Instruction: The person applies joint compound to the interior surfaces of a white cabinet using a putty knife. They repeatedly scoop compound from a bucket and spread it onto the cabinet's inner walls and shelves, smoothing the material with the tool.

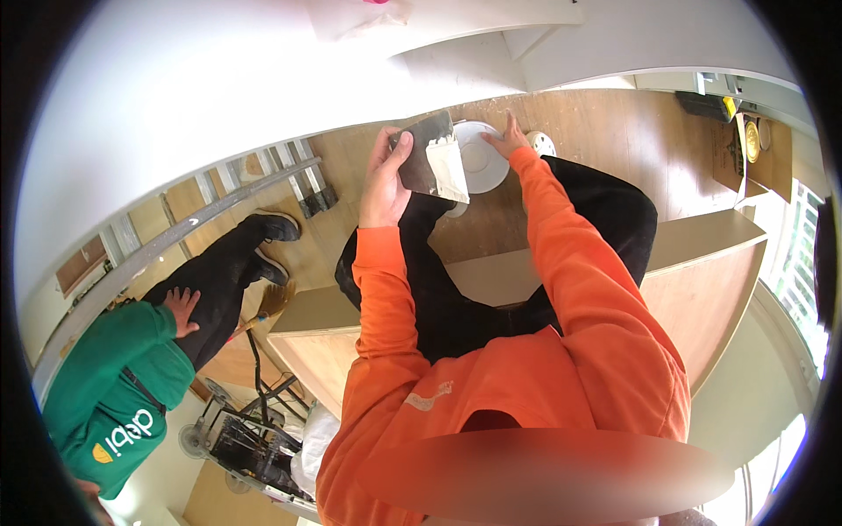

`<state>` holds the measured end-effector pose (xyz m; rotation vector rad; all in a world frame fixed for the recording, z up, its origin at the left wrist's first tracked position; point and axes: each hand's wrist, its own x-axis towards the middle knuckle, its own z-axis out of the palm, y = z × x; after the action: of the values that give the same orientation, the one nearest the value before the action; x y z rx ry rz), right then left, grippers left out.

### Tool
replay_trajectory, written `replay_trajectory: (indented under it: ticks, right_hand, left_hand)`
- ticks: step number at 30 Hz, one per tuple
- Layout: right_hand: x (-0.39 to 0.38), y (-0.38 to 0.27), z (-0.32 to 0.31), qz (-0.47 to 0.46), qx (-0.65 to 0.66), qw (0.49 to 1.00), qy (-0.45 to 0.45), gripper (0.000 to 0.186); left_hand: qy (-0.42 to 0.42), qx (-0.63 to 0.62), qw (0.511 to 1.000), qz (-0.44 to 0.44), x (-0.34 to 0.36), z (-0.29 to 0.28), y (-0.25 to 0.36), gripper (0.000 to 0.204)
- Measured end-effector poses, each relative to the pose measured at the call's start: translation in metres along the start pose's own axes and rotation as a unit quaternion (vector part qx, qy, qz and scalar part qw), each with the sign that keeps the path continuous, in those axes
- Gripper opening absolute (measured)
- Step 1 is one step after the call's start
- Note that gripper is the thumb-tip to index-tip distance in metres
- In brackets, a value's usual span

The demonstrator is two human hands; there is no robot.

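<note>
A dark, flat rectangular plate [419,162] is gripped in my left hand [386,180], with the thumb lying on its top face. Thick white paste [449,168] covers the plate's right side. My right hand [509,140] has its fingers apart and nothing visible in them. Beneath it is a round white lid-like disc [482,162], and I cannot tell whether the thumb touches its rim. Just right of that hand, a small round white item [541,143] is partly hidden by the forearm.
Under my legs is a curved wooden bench [702,250]. At the left, a person in a green top [127,377] is near a metal ladder [184,219]. A brush [276,298] and a wheeled cart [246,447] are lower left. A cardboard box [763,158] is far right.
</note>
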<state>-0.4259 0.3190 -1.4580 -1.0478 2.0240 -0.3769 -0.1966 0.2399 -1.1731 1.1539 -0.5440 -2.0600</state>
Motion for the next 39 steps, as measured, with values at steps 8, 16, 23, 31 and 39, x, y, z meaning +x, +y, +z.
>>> replay_trajectory:
  ticks: [8,16,23,31,39]
  right_hand:
    - [-0.028,-0.01,0.001,-0.028,0.116,0.99,-0.069,0.1]
    - [-0.014,-0.039,-0.005,-0.018,0.122,0.991,0.05,0.092]
    - [0.034,-0.096,-0.037,-0.055,0.185,0.961,0.195,0.087]
    - [0.119,-0.118,-0.023,0.089,0.441,0.889,0.088,0.094]
    - [0.048,-0.123,0.009,-0.027,0.291,0.951,0.105,0.111]
  left_hand:
    - [-0.015,-0.013,1.0,0.02,0.0,0.008,0.006,0.012]
    - [-0.021,-0.021,0.999,0.026,0.006,0.001,0.009,0.013]
    - [-0.01,-0.007,1.0,0.027,0.005,0.005,0.016,0.015]
    - [0.026,-0.001,1.0,-0.006,0.018,0.0,0.01,0.019]
    - [0.007,0.022,1.0,0.001,0.032,-0.01,0.005,0.019]
